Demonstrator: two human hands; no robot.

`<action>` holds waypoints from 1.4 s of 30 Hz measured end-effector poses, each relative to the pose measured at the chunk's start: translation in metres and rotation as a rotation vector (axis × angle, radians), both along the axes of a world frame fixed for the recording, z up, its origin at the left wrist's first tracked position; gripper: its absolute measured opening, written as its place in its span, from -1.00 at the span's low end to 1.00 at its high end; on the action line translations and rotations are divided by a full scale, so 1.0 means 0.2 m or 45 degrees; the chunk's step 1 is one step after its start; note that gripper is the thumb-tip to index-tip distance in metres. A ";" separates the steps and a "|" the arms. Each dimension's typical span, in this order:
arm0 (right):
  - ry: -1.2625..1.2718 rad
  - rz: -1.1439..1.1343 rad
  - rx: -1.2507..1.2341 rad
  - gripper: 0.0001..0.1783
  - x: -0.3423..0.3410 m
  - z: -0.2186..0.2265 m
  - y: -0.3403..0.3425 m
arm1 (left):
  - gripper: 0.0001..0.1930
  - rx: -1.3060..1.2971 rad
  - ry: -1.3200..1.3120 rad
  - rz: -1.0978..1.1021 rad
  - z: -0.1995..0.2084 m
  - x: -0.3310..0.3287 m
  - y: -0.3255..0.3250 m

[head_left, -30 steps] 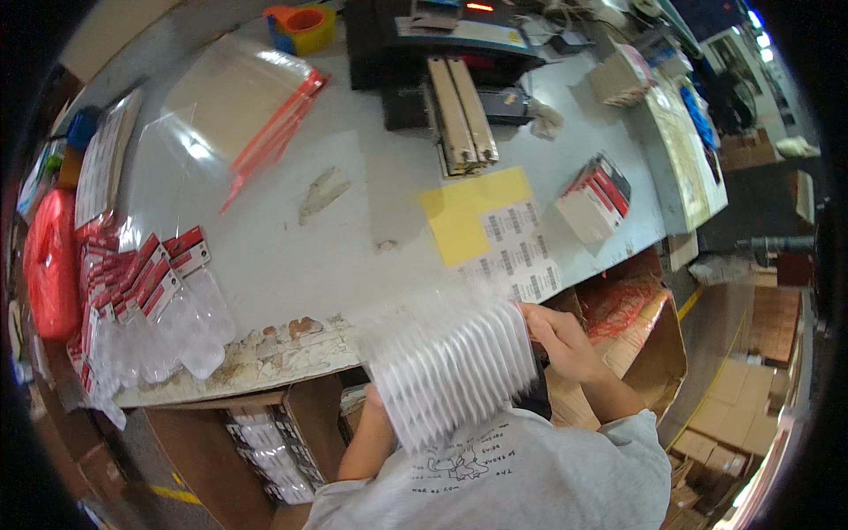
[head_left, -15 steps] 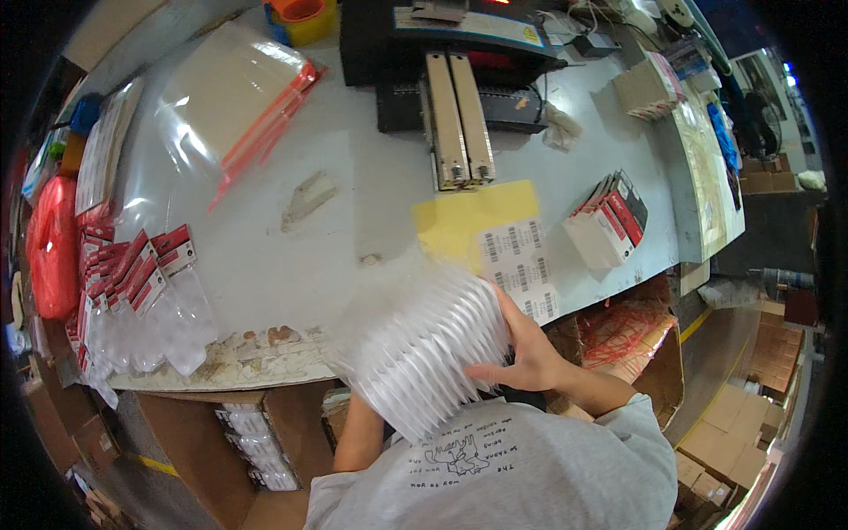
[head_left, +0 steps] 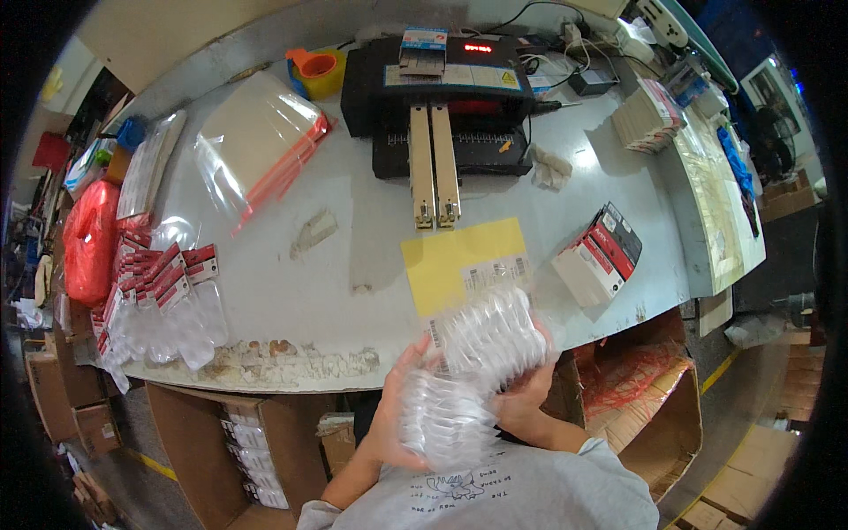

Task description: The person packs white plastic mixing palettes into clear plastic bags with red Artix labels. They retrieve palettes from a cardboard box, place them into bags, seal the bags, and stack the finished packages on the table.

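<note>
Your left hand and right hand curve around opposite sides of the clear plastic shells, pressing them in between, probably so that the stacked pieces do not slip apart, while just beyond the yellow sheet lies on the tabletop.

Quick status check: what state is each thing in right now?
Left hand: closed around the clear plastic pieces
Right hand: closed around the same pieces
Clear plastic pieces: bunched together, held between both hands
Black machine: red display lit
Yellow sheet: lying on the table, partly covered
Left cardboard box: open, packs inside
</note>
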State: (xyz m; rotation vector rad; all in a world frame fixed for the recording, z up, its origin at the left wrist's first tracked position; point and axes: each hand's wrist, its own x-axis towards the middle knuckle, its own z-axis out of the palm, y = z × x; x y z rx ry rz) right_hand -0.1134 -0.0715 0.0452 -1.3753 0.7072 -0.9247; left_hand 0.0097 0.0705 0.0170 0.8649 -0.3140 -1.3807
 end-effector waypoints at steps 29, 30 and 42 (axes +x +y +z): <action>0.727 0.276 -0.063 -0.17 -0.10 -0.03 -0.22 | -0.37 0.573 -0.688 0.237 0.06 0.19 -0.20; 0.815 0.196 -0.258 -0.19 -0.11 0.02 -0.28 | -0.37 0.581 -0.746 0.331 0.07 0.21 -0.19; 1.241 -0.045 -0.740 0.06 -0.38 0.08 -1.20 | -0.75 0.633 -1.285 0.564 0.10 0.37 -0.33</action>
